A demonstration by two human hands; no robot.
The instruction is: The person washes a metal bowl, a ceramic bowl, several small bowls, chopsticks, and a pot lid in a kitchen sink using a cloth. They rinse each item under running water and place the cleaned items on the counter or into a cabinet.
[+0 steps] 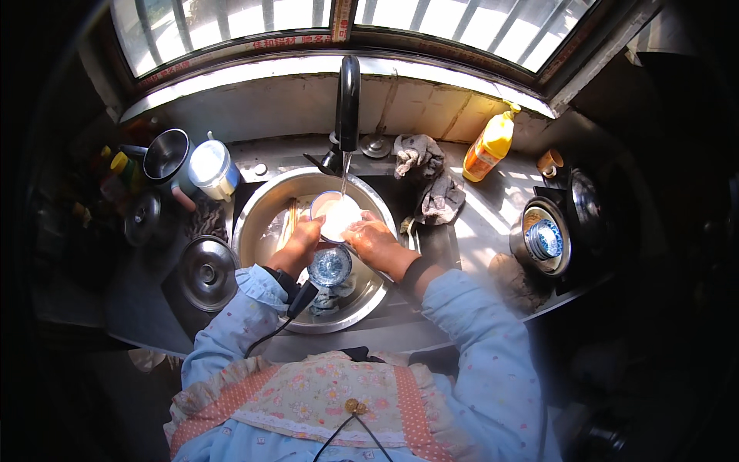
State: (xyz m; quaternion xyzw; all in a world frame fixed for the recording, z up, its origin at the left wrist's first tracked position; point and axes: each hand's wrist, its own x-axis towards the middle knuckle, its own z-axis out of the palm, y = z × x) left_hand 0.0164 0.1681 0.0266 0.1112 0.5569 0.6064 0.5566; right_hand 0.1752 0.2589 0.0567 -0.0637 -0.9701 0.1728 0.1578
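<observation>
Under the running black faucet, my left hand and my right hand hold a pale bowl by its two sides. Water falls into or onto the bowl, which is overexposed by sunlight. Below it, a blue-patterned bowl stands in a large steel basin. A wet cloth lies near that bowl, at the basin's near side. Chopsticks lean inside the basin, left of my left hand.
At left are a steel pot, a lidded plastic container and pot lids. Rags lie right of the basin, near a yellow pump bottle. Farther right, a steel pot holds stacked blue-patterned bowls.
</observation>
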